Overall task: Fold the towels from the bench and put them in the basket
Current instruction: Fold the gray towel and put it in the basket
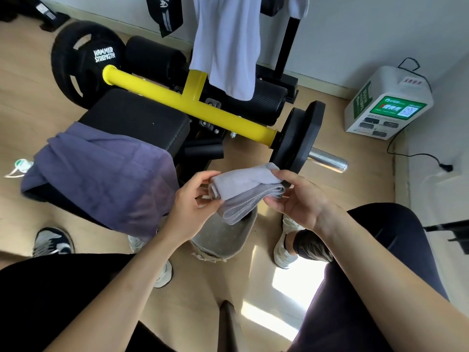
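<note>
The folded towel [247, 191] is pale grey with a darker stitched hem. The draped towel [101, 174] is dusky purple on the black bench pad [142, 118]; the hanging towel [228, 47] is bluish white. The bar [177, 96] is bright yellow, the weight plate [81, 62] black with white lettering. The basket [223, 240] is beige, dotted with holes.

Bench: We are looking at a black padded bench [142, 118] that is standing on the floor.
On the bench: A purple towel [101, 174] is lying over its near end and hanging down the side.
Floor: We are seeing a light wooden floor [25, 97].
On the floor: A grey basket [223, 240] with little holes is sitting just in front of the bench.
By the wall: A white box [388, 102] with a green sticker is standing there, and a black cord [411, 154] is trailing beside it.
</note>
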A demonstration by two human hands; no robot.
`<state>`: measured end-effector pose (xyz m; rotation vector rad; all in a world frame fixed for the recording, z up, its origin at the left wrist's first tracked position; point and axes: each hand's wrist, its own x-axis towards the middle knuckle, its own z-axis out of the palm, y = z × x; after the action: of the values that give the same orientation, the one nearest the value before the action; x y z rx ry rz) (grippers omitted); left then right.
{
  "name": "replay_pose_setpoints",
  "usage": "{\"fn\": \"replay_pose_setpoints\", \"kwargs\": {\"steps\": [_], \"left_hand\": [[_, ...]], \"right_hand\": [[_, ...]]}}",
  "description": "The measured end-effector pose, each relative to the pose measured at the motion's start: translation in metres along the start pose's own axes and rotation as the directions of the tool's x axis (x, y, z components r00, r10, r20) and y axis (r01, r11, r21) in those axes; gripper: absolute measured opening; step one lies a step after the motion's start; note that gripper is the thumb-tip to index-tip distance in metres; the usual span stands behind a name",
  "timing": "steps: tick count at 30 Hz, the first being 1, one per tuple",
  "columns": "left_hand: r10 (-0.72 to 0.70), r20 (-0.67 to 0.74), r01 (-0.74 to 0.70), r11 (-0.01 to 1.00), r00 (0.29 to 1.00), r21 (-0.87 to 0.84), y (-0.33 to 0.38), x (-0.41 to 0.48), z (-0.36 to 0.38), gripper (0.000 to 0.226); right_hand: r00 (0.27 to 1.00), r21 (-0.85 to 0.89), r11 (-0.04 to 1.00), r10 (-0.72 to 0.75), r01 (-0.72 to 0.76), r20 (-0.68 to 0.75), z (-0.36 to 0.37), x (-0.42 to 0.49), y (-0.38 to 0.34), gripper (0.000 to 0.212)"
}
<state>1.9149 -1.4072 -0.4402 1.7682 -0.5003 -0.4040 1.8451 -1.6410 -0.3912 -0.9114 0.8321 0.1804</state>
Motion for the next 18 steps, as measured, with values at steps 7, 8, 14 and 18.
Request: {"fn": "replay_pose_setpoints", "kwargs": {"steps": [7, 8, 14, 18], "left_hand": [[0.062, -0.101, -0.059, 0.998, 0.993, 0.039, -0.001, 0.004, -0.01, 0.047], [0.058, -0.105, -0.054, 0.998, 0.993, 0.035, -0.002, 0.004, -0.011, 0.047], [-0.127, -0.074, 0.122, 0.99, 0.989, -0.066, 0.001, 0.003, -0.018, 0.037], [-0.198, -0.036, 0.186, 0.959, 0.98, -0.212, 0.01, 0.006, -0.021, 0.03]], "right_hand": [[0.999, 0.004, 0.999, 0.04, -0.04, 0.016, -0.001, 0.002, -0.001, 0.02], [0.999, 0.004, 0.999, 0.04, -0.04, 0.017, -0.002, 0.002, -0.001, 0.022], [0.998, -0.02, 1.0, -0.015, 0.016, 0.064, -0.008, 0.003, -0.003, 0.023], [0.979, -0.162, 0.981, -0.077, 0.108, 0.186, -0.007, 0.002, -0.001, 0.026]]}}
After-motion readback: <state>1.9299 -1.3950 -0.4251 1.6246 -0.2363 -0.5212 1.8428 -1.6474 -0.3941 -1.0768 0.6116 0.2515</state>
